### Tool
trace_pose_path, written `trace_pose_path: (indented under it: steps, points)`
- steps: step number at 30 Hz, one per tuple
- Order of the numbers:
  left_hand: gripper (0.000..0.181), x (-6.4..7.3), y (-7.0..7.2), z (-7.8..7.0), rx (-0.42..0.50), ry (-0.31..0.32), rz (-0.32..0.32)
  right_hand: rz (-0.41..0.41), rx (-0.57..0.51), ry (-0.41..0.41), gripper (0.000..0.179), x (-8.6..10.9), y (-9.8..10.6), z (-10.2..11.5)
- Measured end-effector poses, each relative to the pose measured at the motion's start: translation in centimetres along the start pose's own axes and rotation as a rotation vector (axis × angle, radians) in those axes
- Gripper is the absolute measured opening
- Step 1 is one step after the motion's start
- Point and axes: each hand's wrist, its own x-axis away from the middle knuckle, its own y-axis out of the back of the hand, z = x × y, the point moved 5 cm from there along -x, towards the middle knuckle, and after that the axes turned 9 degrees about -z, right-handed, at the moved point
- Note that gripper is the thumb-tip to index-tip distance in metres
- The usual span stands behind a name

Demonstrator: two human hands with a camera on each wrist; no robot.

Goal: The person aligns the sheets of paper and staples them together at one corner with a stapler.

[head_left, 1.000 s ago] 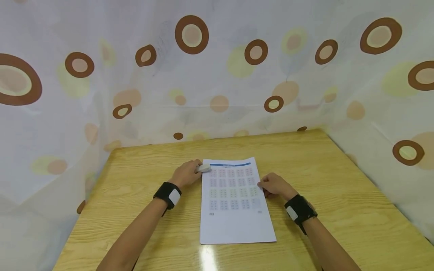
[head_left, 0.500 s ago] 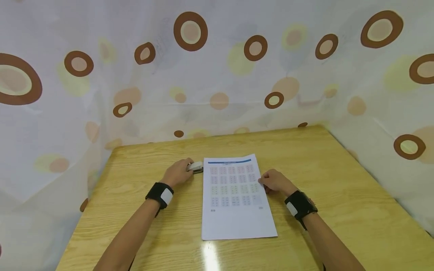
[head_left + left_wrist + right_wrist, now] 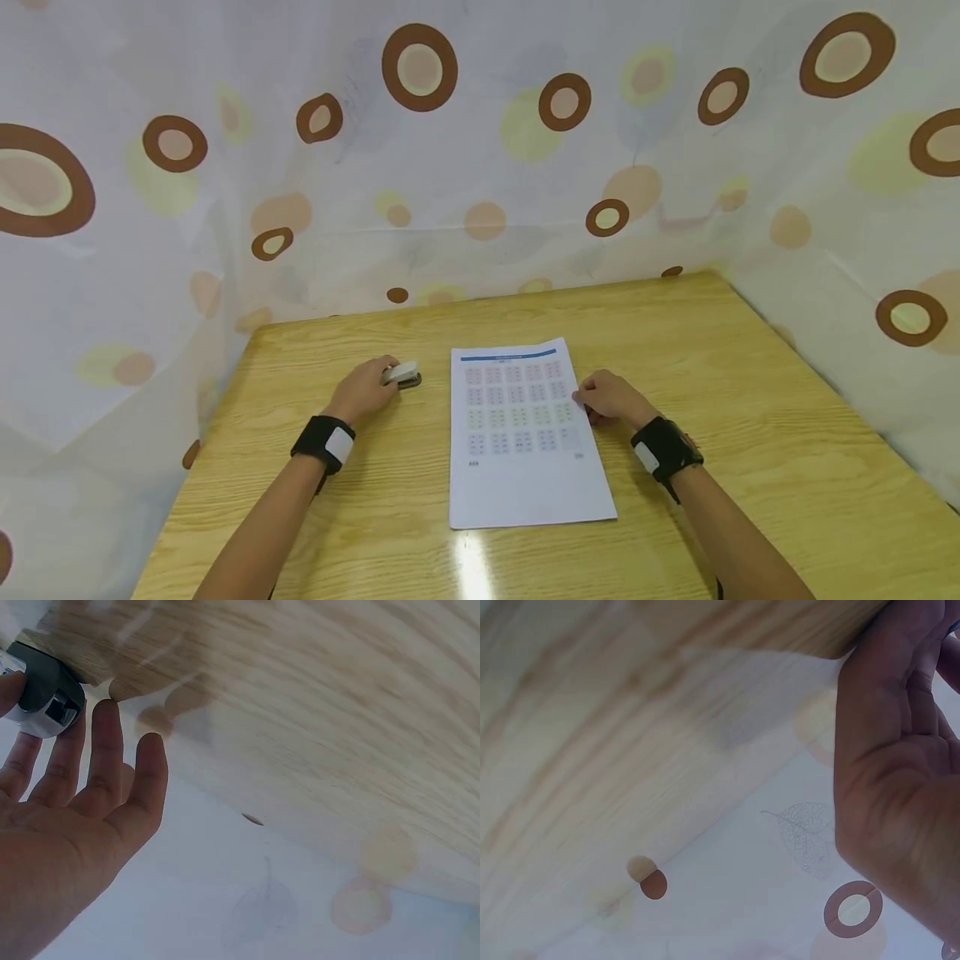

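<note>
My left hand (image 3: 364,390) holds a small white-and-grey stapler (image 3: 402,374) to the left of the paper, close over the table. In the left wrist view, the stapler (image 3: 46,694) sits between the thumb and the fingers (image 3: 105,750). A stack of printed paper (image 3: 532,492), with a blue bar on top and rows of coloured blocks, lies in the middle of the table. At its right edge my right hand (image 3: 613,398) pinches the sheets between thumb and curled fingers. The right wrist view shows the curled hand (image 3: 900,750) at the side, its fingertips hidden.
The wooden table (image 3: 750,433) extends on both sides of the paper. A white curtain (image 3: 480,167) with brown rings and pale dots hangs behind it and along both sides. Each wrist wears a black strap (image 3: 324,443).
My left hand has drawn the stapler leftward, off the paper's upper left corner and away from it. The right hand stays at the paper's right edge.
</note>
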Motion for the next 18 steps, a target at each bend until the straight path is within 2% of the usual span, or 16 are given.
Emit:
trace_pose_path:
  steps: [8,18]
  points:
    - [0.03,1.0,0.9,1.7,0.014,0.044,0.015,-0.016,-0.011,0.001,0.026,0.6,0.4,0.0]
    - [0.03,1.6,1.1,2.0,-0.017,0.05,0.049,-0.015,-0.04,-0.016,0.027,0.8,0.6,-0.1]
